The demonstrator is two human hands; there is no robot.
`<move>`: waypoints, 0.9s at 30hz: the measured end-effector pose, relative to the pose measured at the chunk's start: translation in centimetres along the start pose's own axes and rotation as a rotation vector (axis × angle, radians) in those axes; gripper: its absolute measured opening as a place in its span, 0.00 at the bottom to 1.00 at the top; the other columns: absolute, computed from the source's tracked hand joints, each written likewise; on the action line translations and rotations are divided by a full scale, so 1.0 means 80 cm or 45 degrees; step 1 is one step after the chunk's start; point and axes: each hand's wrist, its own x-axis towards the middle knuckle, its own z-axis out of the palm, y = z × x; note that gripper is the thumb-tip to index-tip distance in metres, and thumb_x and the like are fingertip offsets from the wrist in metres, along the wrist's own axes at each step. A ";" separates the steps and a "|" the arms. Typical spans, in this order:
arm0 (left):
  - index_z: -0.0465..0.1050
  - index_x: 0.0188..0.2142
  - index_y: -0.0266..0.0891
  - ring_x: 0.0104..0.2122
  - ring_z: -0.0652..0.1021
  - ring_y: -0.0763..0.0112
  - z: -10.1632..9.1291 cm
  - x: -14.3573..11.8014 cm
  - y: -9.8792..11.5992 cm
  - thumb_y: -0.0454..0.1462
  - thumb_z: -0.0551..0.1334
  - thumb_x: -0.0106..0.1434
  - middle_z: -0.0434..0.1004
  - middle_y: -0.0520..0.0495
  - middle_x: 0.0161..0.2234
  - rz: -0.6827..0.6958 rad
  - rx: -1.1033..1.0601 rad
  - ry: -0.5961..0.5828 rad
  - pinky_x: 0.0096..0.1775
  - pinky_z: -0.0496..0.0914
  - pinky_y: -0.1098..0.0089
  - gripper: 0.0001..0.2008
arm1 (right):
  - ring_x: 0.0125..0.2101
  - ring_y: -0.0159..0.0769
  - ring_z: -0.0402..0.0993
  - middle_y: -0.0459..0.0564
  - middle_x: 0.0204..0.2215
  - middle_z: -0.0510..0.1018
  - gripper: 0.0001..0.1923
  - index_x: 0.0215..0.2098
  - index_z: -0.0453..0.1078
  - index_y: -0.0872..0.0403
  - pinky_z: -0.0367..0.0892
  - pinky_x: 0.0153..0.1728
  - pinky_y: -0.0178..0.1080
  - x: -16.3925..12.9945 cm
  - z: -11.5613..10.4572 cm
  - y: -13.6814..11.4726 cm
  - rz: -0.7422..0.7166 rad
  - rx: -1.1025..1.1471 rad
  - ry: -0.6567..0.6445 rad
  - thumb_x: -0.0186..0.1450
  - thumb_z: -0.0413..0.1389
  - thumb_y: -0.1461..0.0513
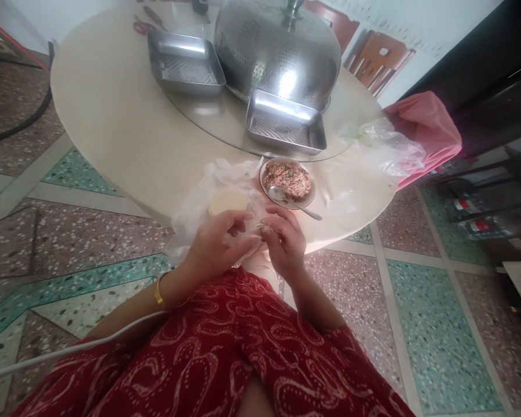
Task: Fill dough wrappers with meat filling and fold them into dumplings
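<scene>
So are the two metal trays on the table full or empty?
Both look empty. The near tray and the far tray show only their bare ribbed bottoms; the filling sits in the bowl.

The 2 trays [186,62] and domed colander [278,49] are gleaming as glossy metal; the bag [391,147] is looking like thin, crinkled clear plastic.

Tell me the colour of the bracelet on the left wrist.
Gold; the bracelet shows in the head view.

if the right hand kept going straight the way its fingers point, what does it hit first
Probably the left hand: the right hand points leftward at it, with a small dumpling pinched between them. Depth is unclear.
</scene>
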 end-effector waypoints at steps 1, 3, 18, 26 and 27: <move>0.74 0.42 0.39 0.25 0.73 0.76 0.002 0.000 -0.001 0.39 0.66 0.62 0.76 0.53 0.27 -0.033 -0.043 0.001 0.30 0.69 0.75 0.10 | 0.49 0.37 0.78 0.51 0.46 0.78 0.07 0.43 0.74 0.48 0.80 0.47 0.45 0.001 0.000 -0.001 0.008 0.014 -0.015 0.71 0.54 0.63; 0.74 0.40 0.39 0.24 0.72 0.77 0.006 0.000 -0.003 0.39 0.66 0.62 0.75 0.54 0.26 -0.085 -0.122 0.013 0.28 0.67 0.76 0.08 | 0.51 0.39 0.77 0.51 0.46 0.78 0.09 0.44 0.74 0.48 0.80 0.46 0.46 0.002 0.001 -0.001 0.016 0.040 -0.050 0.72 0.52 0.62; 0.76 0.41 0.40 0.27 0.76 0.75 0.024 0.013 -0.009 0.47 0.69 0.61 0.79 0.49 0.32 -0.323 -0.902 -0.038 0.28 0.72 0.74 0.15 | 0.56 0.39 0.75 0.50 0.54 0.78 0.15 0.56 0.69 0.45 0.74 0.58 0.49 0.034 -0.010 -0.007 0.119 0.279 -0.197 0.74 0.48 0.55; 0.77 0.36 0.41 0.19 0.69 0.80 0.034 0.014 -0.006 0.46 0.69 0.59 0.76 0.53 0.25 -0.497 -1.097 0.086 0.19 0.66 0.77 0.12 | 0.52 0.40 0.77 0.50 0.55 0.75 0.10 0.49 0.73 0.44 0.81 0.41 0.42 0.023 -0.029 -0.009 0.056 0.190 -0.053 0.69 0.57 0.59; 0.77 0.36 0.41 0.19 0.70 0.80 0.034 0.014 -0.007 0.45 0.69 0.60 0.77 0.53 0.27 -0.472 -1.104 0.093 0.19 0.66 0.77 0.11 | 0.52 0.40 0.77 0.50 0.54 0.75 0.10 0.47 0.73 0.45 0.81 0.41 0.43 0.023 -0.031 -0.010 0.023 0.142 -0.047 0.68 0.58 0.60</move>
